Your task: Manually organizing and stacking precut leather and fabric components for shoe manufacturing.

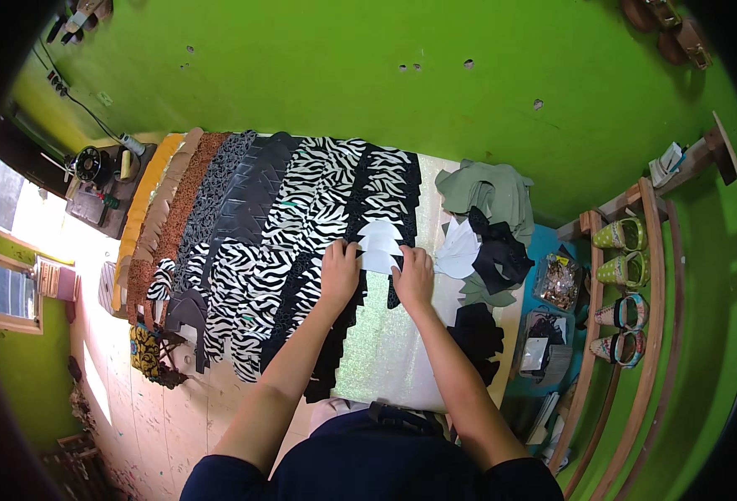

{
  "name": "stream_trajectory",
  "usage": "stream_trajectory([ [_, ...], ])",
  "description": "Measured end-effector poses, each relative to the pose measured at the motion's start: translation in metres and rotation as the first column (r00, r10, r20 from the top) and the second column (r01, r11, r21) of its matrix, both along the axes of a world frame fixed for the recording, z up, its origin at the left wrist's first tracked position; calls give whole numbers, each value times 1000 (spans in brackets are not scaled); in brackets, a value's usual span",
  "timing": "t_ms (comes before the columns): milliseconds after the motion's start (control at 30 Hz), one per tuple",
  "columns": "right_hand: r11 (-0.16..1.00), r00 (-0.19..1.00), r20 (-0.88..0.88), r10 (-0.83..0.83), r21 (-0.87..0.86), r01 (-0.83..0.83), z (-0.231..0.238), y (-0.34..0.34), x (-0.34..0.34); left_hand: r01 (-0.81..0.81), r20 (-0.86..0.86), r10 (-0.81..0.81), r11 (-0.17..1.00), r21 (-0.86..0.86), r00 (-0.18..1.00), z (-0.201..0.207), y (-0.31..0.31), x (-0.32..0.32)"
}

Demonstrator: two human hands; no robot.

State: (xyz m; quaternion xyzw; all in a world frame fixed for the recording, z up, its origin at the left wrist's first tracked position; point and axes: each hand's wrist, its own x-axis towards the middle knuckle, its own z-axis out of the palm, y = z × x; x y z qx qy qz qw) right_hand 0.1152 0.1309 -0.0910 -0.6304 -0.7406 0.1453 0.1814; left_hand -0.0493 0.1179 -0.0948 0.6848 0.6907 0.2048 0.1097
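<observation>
Both arms reach forward over the table. My left hand (340, 269) grips the left end of a white curved cut piece (377, 262), its fingers closed at the edge. At the other end of that piece, my right hand (413, 274) pinches it. More white pieces overlap just beyond it, on top of zebra-print pieces (387, 179) with black ones beside them. Right of my right hand lies a fanned stack of white pieces (458, 248). Black pieces (502, 257) are heaped against that stack. A shiny pale sheet (385, 351) covers the table before me.
Rows of overlapping yellow (145, 196), brown, grey and black pieces fill the table's left side. Grey-green material (489, 196) sits at the back right. Clear containers (559, 280) stand on a blue surface. A wooden rack (590, 326) holds shoes by the green wall. A sewing machine (93, 167) stands far left.
</observation>
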Motion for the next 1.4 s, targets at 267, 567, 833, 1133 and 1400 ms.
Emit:
stream_trajectory([
  [267, 973, 952, 229, 201, 64, -221, -33, -48, -8, 258, -216, -251, 966, 1, 944, -22, -50, 16],
  [567, 971, 921, 346, 177, 94, -222, -34, -55, -14, 241, -256, -248, 969, -59, 934, -35, -55, 9],
  [833, 956, 987, 128, 101, 264, -132, -29, -115, 2, 368, -122, -356, 925, 90, 926, -11, -84, 22],
  [1133, 925, 995, 98, 16, 376, -52, 5, -165, 44, 481, -75, -477, 874, 66, 876, -2, -142, 67],
  [1400, 891, 958, 22, -287, 374, 259, 8, -190, 133, 473, 208, -426, 814, -336, 880, 19, -165, 154],
])
